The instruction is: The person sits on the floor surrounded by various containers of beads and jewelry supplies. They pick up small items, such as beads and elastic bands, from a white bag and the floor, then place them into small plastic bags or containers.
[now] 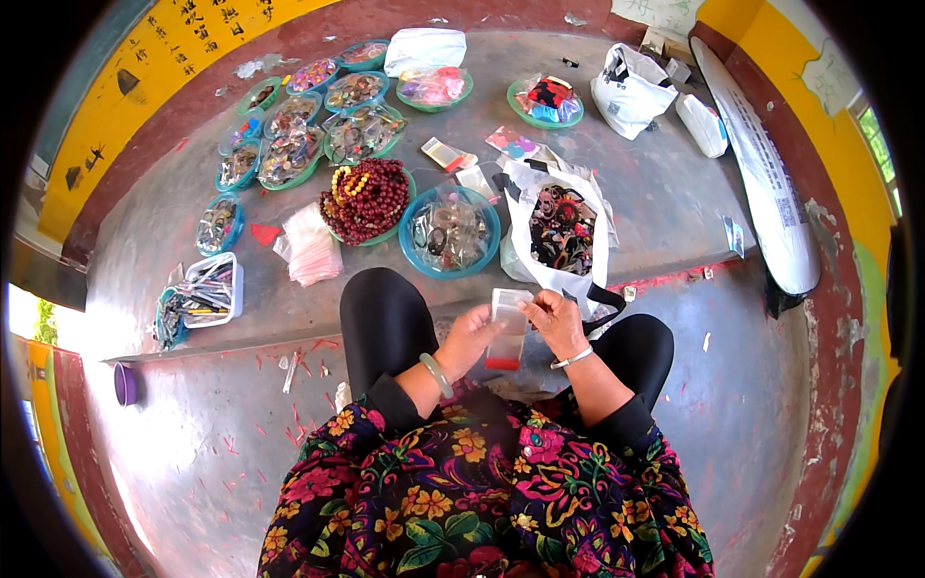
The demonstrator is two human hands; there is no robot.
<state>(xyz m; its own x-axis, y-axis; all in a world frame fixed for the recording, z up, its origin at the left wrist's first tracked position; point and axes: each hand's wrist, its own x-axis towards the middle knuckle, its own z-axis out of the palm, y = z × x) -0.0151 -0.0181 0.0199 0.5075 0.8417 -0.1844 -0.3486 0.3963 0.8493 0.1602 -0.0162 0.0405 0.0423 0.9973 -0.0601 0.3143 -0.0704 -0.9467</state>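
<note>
Between my knees I hold a small clear plastic bag (506,345), with a pale upper edge and a red strip at its lower end. My left hand (466,339) pinches its left side. The fingers of my right hand (559,326) close on its upper right corner. Just beyond my right hand stands a white bag (520,217) with black handles, filled with many dark and colourful small items (564,229). A blue basin (409,252) of clear-bagged small items sits past my left knee. Whether the bag in my hands contains anything is too small to tell.
Dark red bead strings (371,204) fill a green basin. A stack of pinkish plastic bags (313,249) lies nearby, and a white basket (237,289) of pens is at the left. Several more basins stand farther back. A white bag (628,94) and a long white roll (761,173) lie right.
</note>
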